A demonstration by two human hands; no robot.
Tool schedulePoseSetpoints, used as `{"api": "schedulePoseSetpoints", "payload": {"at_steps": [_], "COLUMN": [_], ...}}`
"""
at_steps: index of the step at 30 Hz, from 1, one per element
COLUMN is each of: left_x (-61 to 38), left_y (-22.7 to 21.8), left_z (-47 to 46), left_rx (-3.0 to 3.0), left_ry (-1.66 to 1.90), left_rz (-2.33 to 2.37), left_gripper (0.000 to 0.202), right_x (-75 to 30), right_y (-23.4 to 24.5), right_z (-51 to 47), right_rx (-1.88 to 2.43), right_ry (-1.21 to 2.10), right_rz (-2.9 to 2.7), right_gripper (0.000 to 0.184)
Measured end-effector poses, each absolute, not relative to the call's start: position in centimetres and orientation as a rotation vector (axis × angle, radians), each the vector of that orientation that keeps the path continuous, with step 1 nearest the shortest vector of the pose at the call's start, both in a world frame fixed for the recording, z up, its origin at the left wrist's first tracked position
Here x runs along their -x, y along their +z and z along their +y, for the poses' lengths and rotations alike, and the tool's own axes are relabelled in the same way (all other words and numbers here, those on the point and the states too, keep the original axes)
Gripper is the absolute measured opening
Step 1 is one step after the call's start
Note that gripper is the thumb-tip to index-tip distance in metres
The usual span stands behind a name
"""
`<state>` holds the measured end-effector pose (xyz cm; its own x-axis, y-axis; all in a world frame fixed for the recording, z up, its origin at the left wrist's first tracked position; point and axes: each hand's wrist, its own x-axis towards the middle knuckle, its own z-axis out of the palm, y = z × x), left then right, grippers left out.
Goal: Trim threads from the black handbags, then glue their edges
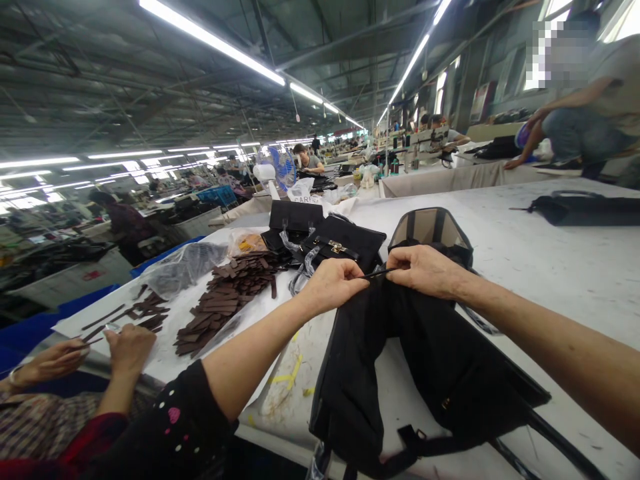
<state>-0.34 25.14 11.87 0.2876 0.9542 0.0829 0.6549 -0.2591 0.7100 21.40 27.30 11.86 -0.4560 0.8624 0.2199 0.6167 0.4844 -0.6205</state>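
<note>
A soft black fabric bag (pixel 435 353) lies spread on the white table in front of me, its strap with a small metal buckle hanging toward the near edge. My left hand (pixel 333 285) pinches the narrow black edge at the top of this bag between thumb and fingers. Close by on the right, my right hand (pixel 425 270) grips the same edge, and a short stretch of it runs taut between the two hands. Just beyond them stands a dark bag piece with a beige panel (pixel 417 225).
Black handbags (pixel 345 241), one with a gold clasp, lie beyond my left hand. Dark brown strips (pixel 223 303) are heaped to the left, beside clear plastic (pixel 183 270). A co-worker's hands (pixel 129 347) work at the left table edge. Another black bag (pixel 590 208) lies far right.
</note>
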Motion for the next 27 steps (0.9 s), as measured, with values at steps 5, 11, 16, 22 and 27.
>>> {"api": "schedulePoseSetpoints", "payload": {"at_steps": [5,11,16,22,27], "left_x": [-0.2,-0.4,-0.2,-0.1,-0.7], "left_y": [12.4,12.6,12.6,12.8,12.9], "left_z": [24.8,24.7,24.5,25.1,25.6], "left_rx": [-2.088,-2.151,-2.201,-2.237,-2.307], "left_ry": [0.705,0.699,0.696,0.662,0.625], "left_rz": [1.469,1.494,1.45,1.421,1.377], "left_gripper": [0.016,0.017,0.017,0.023,0.024], "right_x": [-21.2,-20.9,-20.5,-19.8,-20.2], "right_y": [11.6,11.5,11.7,12.2,12.2], "right_z": [27.8,28.2,28.0,27.7,27.5], "right_rx": [1.063,1.088,1.139,1.149,1.108], "right_ry": [0.715,0.737,0.715,0.626,0.529], "right_rz": [-2.3,-2.281,-2.285,-2.316,-2.401], "right_gripper": [0.016,0.012,0.01,0.009,0.015]}}
